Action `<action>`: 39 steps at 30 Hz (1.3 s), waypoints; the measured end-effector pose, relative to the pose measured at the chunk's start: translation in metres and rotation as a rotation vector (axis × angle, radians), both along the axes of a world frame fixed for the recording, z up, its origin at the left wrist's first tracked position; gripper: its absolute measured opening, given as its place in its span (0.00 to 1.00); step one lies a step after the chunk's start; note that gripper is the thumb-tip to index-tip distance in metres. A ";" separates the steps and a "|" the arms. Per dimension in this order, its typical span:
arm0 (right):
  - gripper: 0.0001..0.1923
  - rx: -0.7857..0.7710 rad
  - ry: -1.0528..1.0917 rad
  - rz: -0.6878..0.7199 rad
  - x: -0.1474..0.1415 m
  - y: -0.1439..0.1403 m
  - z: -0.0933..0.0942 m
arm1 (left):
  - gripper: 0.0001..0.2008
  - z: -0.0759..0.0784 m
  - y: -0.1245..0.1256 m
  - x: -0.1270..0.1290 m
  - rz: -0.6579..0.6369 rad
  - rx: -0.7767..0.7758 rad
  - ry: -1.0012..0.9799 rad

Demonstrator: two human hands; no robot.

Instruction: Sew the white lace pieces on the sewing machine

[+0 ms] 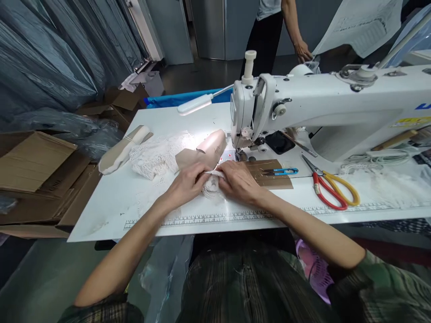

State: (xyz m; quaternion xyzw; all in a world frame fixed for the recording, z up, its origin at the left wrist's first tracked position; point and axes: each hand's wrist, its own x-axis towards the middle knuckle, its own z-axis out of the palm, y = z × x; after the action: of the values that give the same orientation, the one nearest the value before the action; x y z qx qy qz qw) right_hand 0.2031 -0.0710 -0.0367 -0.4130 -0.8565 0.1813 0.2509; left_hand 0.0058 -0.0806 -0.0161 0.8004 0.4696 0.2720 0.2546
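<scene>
head view: left hand (186, 181) and right hand (239, 181) both pinch a small white lace piece (212, 186) flat on the white table (111, 202) | just before the sewing machine (303, 107) needle | beige fabric (205, 150) touching behind | red-yellow scissors (332, 186) well to the right

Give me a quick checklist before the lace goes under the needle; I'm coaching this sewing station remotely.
1. Both hands on the piece: left hand and right hand press the white lace piece flat: ok.
2. Fingers away from the needle area: hands lie nearer the person than it: ok.
3. Path to the needle free: pink fabric lies just left of it: cannot tell.
4. Snips and scissors off the lace: ok.
5. Needle threaded: cannot tell.
</scene>
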 end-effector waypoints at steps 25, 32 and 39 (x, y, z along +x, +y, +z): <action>0.17 -0.804 1.254 0.030 -0.067 0.099 -0.002 | 0.19 0.029 0.074 -0.043 0.407 -0.131 -0.505; 0.18 -0.826 1.318 0.011 -0.068 0.098 0.001 | 0.23 0.024 0.076 -0.040 0.453 -0.130 -0.604; 0.17 -0.798 1.273 0.014 -0.069 0.095 0.001 | 0.24 0.021 0.076 -0.037 0.477 -0.118 -0.708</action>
State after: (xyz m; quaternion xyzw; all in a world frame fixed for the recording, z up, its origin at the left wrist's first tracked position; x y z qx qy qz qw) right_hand 0.1341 0.0238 -0.0353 -0.2825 -0.4177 0.6835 0.5277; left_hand -0.0316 -0.0045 0.0048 0.5108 0.5401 0.5537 0.3752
